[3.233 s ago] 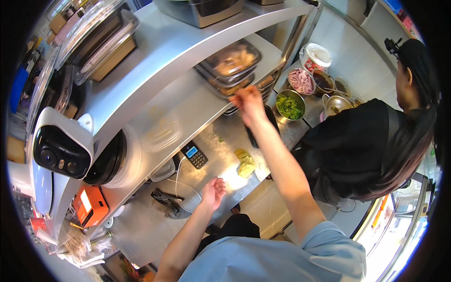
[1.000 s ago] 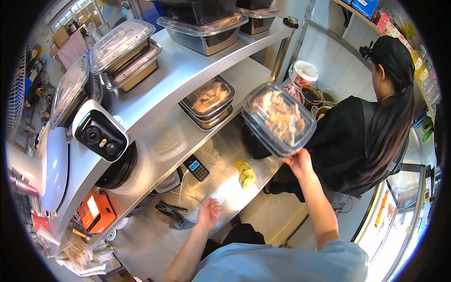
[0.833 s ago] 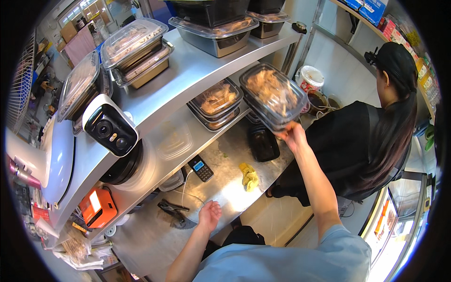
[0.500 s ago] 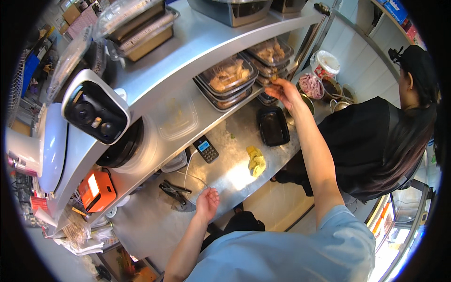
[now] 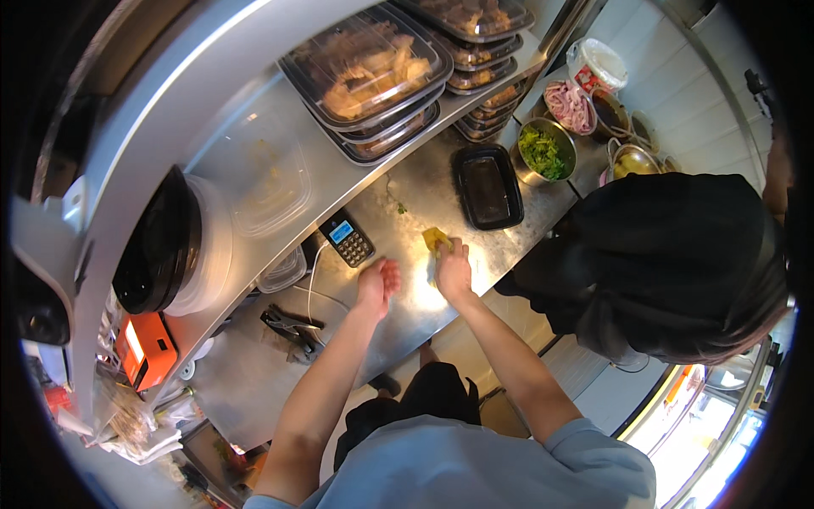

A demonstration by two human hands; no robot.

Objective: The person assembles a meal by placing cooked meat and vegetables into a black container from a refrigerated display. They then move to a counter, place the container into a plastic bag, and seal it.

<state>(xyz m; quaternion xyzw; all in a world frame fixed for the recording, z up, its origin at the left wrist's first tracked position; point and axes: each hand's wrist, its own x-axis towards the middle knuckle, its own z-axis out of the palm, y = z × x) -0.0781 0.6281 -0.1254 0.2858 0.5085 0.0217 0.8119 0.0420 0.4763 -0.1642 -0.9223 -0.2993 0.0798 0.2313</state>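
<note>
My right hand (image 5: 453,266) grips a crumpled yellow cloth (image 5: 435,238) on the steel counter (image 5: 398,235). Close by on the left is my left hand (image 5: 378,287), its fingers loosely bent and nothing visible in them. Just beyond that hand lies a dark keypad device (image 5: 347,238) with a lit blue screen and a white cable. A black plastic container (image 5: 488,187) sits farther back, with no lid on it. Beside it stands a metal pot (image 5: 545,151) of chopped greens. A small green scrap (image 5: 401,208) lies on the counter.
Lidded food containers (image 5: 373,76) are stacked on the shelf overhanging the counter. Black bowls (image 5: 157,246) and a clear lid (image 5: 270,182) are there too. Black-handled tools (image 5: 290,322) lie at left. A person in black (image 5: 670,263) stands close on my right, near several food pots.
My right hand has come down from the stacked containers and taken hold of the yellow cloth. My left hand is a little farther forward, nearer the keypad device. The view has shifted closer.
</note>
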